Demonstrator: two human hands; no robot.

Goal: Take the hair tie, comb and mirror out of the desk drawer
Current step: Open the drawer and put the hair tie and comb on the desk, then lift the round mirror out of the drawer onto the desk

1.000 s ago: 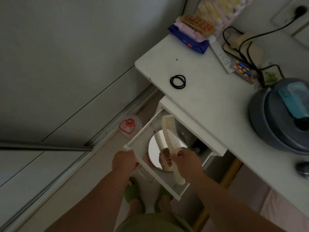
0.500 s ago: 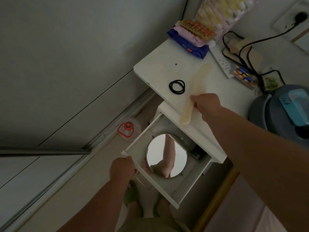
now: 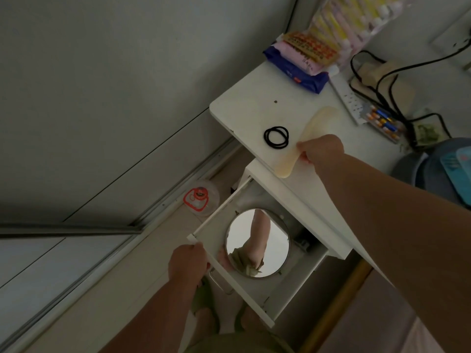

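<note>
A cream comb [image 3: 309, 132] is over the white desk top [image 3: 244, 115], and my right hand [image 3: 321, 150] is shut on its middle. Just left of it, black hair ties [image 3: 277, 137] lie on the desk near its front edge. Below the desk the white drawer [image 3: 257, 299] stands pulled out. A round mirror [image 3: 257, 243] lies flat inside it and reflects my arm. My left hand [image 3: 187, 261] grips the drawer's front left corner.
Snack packs [image 3: 303, 64], a power strip [image 3: 348, 98] with black cables, batteries [image 3: 382, 122] and a grey-blue appliance [image 3: 443, 174] crowd the desk's back and right. A clear jar with a red lid [image 3: 201, 201] stands on the floor by the sliding-door track. My feet are under the drawer.
My right hand lifted the comb out of the drawer and carried it up over the desk top beside the hair ties. The left hand stayed on the drawer front.
</note>
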